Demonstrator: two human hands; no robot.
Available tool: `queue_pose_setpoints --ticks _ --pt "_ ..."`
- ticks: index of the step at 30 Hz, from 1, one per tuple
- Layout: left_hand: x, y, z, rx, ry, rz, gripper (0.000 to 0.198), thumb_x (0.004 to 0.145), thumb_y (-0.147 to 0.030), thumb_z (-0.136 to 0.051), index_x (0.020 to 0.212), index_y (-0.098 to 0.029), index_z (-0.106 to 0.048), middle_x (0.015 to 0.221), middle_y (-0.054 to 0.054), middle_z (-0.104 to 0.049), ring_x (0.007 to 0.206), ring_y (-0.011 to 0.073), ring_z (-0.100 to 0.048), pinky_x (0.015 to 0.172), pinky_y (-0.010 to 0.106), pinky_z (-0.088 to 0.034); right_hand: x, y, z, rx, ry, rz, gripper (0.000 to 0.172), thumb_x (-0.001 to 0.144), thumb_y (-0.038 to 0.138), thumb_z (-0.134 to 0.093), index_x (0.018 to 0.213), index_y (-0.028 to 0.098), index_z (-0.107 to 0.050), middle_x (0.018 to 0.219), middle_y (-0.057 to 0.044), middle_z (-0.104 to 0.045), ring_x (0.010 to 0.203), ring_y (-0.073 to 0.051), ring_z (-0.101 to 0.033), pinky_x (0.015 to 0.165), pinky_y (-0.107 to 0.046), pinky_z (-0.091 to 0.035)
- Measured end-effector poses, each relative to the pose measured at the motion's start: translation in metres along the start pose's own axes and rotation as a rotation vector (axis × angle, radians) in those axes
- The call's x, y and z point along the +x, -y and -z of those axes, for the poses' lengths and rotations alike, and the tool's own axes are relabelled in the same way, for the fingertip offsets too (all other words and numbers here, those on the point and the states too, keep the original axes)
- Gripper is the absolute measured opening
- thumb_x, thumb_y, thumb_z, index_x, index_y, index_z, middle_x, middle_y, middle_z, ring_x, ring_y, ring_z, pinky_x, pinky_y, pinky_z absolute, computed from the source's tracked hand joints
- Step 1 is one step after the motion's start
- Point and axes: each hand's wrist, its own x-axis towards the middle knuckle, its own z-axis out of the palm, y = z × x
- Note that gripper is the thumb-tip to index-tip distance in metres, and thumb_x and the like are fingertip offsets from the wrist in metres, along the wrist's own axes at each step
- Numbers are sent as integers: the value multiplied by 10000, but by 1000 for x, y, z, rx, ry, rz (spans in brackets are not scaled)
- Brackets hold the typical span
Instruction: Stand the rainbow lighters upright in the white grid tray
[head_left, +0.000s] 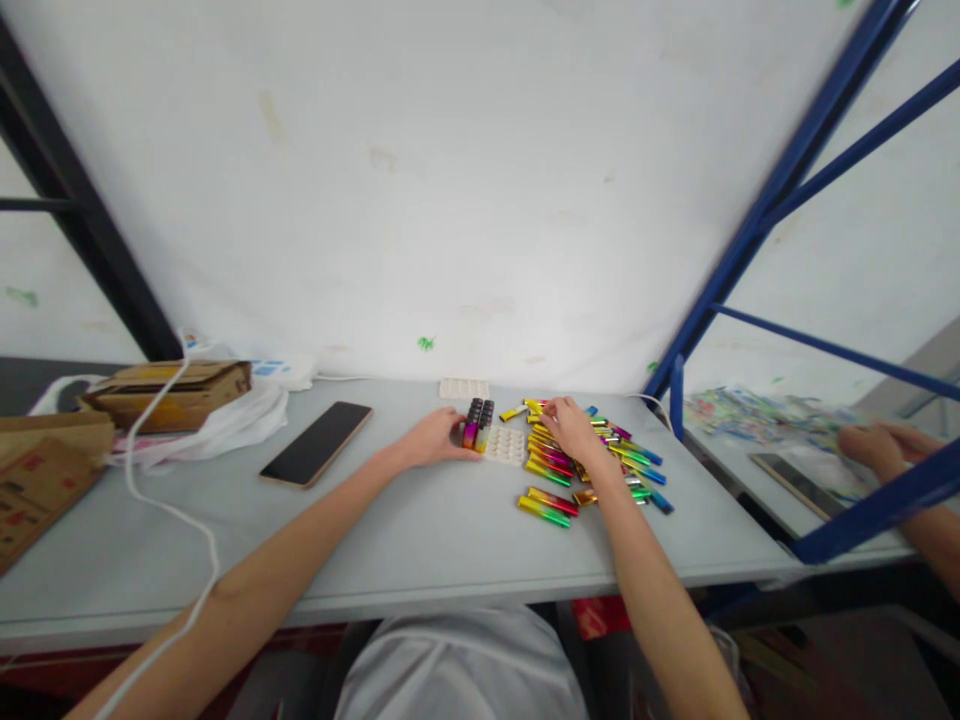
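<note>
Several metallic, multicoloured lighters with black tops (pixel 478 425) stand upright in two rows at the left end of a white tray with round pockets (pixel 505 445). My left hand (pixel 439 438) curls round their left side, thumb in front and fingers behind. To the right of the tray lies a loose pile of shiny yellow, red, green and blue lighters (pixel 551 460). At the pile's back edge my right hand (pixel 570 428) is closed, its fingertips pinched together; what they hold is too small to make out.
A second white tray (pixel 463 388) lies against the wall. On the left are a phone (pixel 318 444), cardboard boxes (pixel 169 395), a plastic bag and a white cable (pixel 184 515). A blue metal frame (pixel 739 250) stands on the right, with another person's hands (pixel 874 445) beyond.
</note>
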Motion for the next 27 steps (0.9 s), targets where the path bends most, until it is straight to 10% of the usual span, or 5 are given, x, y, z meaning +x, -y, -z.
queue_pose_setpoints --ticks 6,12,22,27 --pt "-3 -3 9 -83 73 10 600 691 -768 -831 857 -206 -702 723 14 -660 661 221 -595 600 309 -384 2 30 -12 839 -95 -141 391 826 537 -823 1003 202 -727 949 -52 -731 804 -218 -691 796 -376 -572" --pt "-9 -11 14 -171 105 9 578 723 -728 -817 944 -201 -731 717 -2 -639 657 203 -563 590 291 -340 1 62 -24 1351 -108 -322 485 586 399 -968 994 216 -780 869 0 -727 774 -154 -646 731 -289 -516" --pt "-10 -15 13 -139 87 29 594 688 -742 -824 912 -205 -702 688 -21 -620 639 191 -558 588 292 -339 -3 73 -21 1455 -57 -247 507 764 601 -884 1123 266 -762 973 -26 -729 916 -200 -675 759 -309 -566" --pt "-10 -15 13 -146 92 20 599 691 -738 -828 917 -198 -700 684 -21 -612 627 188 -548 589 297 -335 -5 81 -18 1416 41 -174 561 849 747 -760 1163 296 -645 721 54 -560 664 -158 -581 698 -314 -555"
